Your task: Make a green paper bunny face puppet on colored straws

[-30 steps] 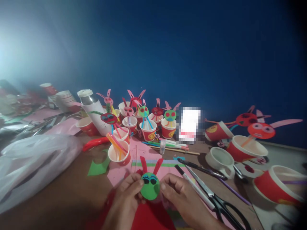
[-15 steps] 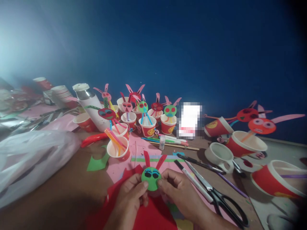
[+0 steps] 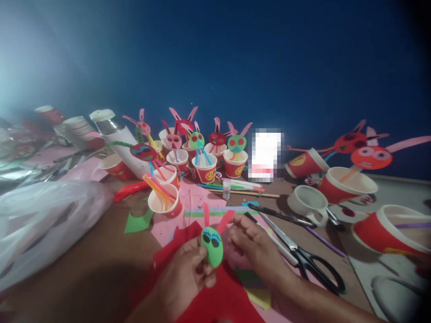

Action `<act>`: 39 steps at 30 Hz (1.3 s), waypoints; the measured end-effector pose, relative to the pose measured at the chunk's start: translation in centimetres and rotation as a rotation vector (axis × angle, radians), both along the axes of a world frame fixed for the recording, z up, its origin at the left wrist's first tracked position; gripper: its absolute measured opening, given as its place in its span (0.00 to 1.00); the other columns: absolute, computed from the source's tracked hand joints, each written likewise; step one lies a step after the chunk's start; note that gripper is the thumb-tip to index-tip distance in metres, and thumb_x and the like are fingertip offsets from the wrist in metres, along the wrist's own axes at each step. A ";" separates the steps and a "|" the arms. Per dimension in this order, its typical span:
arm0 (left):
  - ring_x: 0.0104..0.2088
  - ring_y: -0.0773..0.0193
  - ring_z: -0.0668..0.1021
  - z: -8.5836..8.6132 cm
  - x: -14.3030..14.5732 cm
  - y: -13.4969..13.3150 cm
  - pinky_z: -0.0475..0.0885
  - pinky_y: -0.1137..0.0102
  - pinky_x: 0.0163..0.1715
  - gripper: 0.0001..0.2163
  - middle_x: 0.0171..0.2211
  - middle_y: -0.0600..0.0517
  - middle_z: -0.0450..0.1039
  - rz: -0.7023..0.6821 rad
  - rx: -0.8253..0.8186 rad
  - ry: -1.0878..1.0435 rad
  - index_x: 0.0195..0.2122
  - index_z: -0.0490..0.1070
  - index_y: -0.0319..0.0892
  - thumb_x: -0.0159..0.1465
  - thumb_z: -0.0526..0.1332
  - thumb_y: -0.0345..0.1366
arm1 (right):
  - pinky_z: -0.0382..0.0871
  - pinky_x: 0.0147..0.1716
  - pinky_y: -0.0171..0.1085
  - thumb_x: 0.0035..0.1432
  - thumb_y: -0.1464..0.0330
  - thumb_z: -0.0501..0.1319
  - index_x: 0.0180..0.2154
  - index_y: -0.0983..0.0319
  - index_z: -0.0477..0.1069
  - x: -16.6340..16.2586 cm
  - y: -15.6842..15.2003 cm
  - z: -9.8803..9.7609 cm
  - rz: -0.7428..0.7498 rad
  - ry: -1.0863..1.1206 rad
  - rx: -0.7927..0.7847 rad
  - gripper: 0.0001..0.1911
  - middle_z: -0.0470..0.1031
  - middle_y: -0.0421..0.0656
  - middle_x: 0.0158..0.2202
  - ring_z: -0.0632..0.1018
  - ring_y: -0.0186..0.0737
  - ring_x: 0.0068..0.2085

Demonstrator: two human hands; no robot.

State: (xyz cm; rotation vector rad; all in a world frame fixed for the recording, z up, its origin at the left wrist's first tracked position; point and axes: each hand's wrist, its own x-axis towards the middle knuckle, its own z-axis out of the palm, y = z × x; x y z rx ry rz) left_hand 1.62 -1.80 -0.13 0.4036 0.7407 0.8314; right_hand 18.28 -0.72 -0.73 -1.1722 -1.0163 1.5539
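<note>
Holding the face [image 3: 213, 251] at my view's six o'clock, my left hand [image 3: 185, 269] pinches its edge. At the face's three o'clock, my right hand [image 3: 255, 242] curls; I can't tell whether it pinches the nearer ear [image 3: 225, 221].

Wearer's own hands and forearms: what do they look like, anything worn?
Left hand and right hand are bare: five-fingered, human, ungloved, no rings visible. Right forearm shows no sleeve, watch or band up to the frame edge. Left forearm is dim and blurred; no sleeve visible.
</note>
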 end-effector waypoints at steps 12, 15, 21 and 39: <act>0.15 0.71 0.64 -0.2 1.0 -1.4 0.61 0.73 0.16 0.15 0.17 0.55 0.62 -0.360 0.007 -0.243 0.20 0.67 0.40 0.43 0.71 0.43 | 0.63 0.32 0.32 0.54 0.62 0.60 0.36 0.61 0.72 0.0 -0.8 1.7 0.249 0.078 0.111 0.10 0.70 0.39 0.33 0.69 0.32 0.31; 0.18 0.72 0.65 0.3 0.8 -0.6 0.62 0.74 0.19 0.11 0.18 0.56 0.63 -0.159 0.091 -0.043 0.23 0.69 0.39 0.50 0.68 0.40 | 0.60 0.27 0.30 0.56 0.62 0.58 0.28 0.63 0.68 0.3 -0.5 1.9 0.122 0.046 0.071 0.11 0.67 0.36 0.24 0.66 0.29 0.26; 0.22 0.73 0.66 0.4 0.0 0.2 0.63 0.76 0.22 0.03 0.25 0.54 0.70 0.170 0.181 0.372 0.30 0.70 0.38 0.55 0.63 0.31 | 0.59 0.25 0.30 0.57 0.61 0.57 0.29 0.64 0.69 0.4 -0.9 2.1 0.223 -0.100 0.151 0.12 0.66 0.37 0.24 0.65 0.30 0.26; 0.56 0.52 0.64 -2.5 -4.7 -3.6 0.55 0.57 0.53 0.17 0.56 0.51 0.66 -0.458 1.633 1.545 0.50 0.66 0.46 0.59 0.57 0.35 | 0.58 0.21 0.30 0.56 0.66 0.55 0.21 0.60 0.62 5.0 -0.1 2.8 0.133 -0.694 0.095 0.13 0.63 0.35 0.18 0.64 0.30 0.21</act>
